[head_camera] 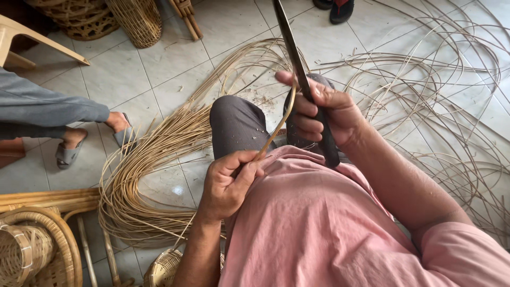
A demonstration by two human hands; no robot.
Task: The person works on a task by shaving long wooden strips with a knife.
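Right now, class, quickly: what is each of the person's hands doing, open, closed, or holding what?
Left hand: closed, pinching the rattan strip.
Right hand: closed around the long dark knife, thumb pressing the strip against the blade.

Matt cane strip [276, 133]; dark metal blade [289, 40] (dull).

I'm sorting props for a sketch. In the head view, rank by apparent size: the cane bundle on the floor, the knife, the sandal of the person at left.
1. Cane bundle, by far largest.
2. Knife, long, but nearer the camera.
3. Sandal, smallest.
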